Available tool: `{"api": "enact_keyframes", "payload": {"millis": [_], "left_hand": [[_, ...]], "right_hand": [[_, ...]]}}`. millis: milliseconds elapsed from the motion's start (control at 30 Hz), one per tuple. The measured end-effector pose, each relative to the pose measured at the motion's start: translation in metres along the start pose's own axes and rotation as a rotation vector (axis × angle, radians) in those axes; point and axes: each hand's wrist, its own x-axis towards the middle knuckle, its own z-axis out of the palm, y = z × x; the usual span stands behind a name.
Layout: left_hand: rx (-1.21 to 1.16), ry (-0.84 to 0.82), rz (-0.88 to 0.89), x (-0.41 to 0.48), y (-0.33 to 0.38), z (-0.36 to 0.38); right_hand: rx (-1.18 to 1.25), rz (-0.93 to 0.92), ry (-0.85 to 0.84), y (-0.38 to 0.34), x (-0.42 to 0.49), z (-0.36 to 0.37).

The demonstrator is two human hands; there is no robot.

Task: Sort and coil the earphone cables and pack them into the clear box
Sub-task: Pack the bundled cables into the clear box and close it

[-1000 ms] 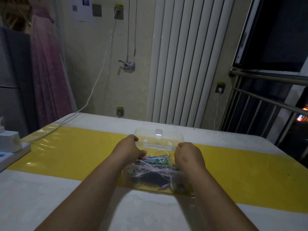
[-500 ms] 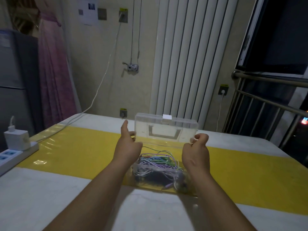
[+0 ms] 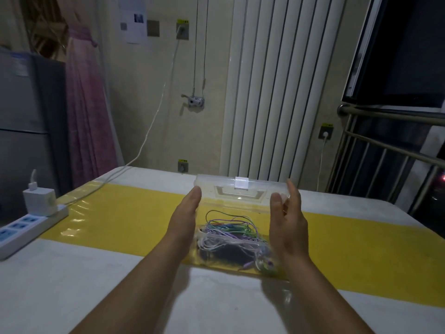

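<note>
- Two bare forearms stretch from six o'clock across the white table (image 3: pixel 72 297).
- The left hand (image 3: pixel 184 219) is at nine o'clock of the clear box (image 3: pixel 273 266). It is open, with fingers straight and together and the palm turned inward, and it grips nothing. I cannot tell whether it touches the box wall.
- The right hand (image 3: pixel 289 225) is at three o'clock of the box. It is also open and empty, with fingers straight and the thumb apart.
- The right hand's fingertips rise beside the right end of the lid (image 3: pixel 240 197); contact there is unclear.
- Between the hands the box sits on the yellow mat (image 3: pixel 120 213), close to the mat's near edge.
- Inside the box lies a loose tangle of earphone cables (image 3: pixel 228 233) in white, purple, green and dark colours. Some loops rise above the rim.
- The lid stands raised at twelve o'clock of the box, with a white latch (image 3: pixel 241 183) at its top middle.
- Well apart at nine o'clock, a power strip (image 3: pixel 21 233) carries a white charger (image 3: pixel 38 201).
- Beyond the table a radiator (image 3: pixel 277 80) stands at twelve o'clock, a pink curtain (image 3: pixel 86 104) at ten and a dark window (image 3: pixel 404 51) at two.
</note>
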Motion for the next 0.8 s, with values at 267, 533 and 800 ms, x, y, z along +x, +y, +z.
{"api": "enact_keyframes", "payload": {"millis": [267, 533, 800], "left_hand": [[0.04, 0.012, 0.162, -0.003, -0.035, -0.012], [0.002, 0.187, 0.091, -0.018, -0.031, -0.003], [0.208, 0.187, 0.124, -0.015, -0.04, -0.009]], "right_hand": [[0.122, -0.002, 0.017, 0.015, -0.017, -0.004], [0.128, 0.137, 0.019, 0.008, -0.019, -0.011], [0.037, 0.129, -0.027, 0.012, -0.022, -0.006]]}}
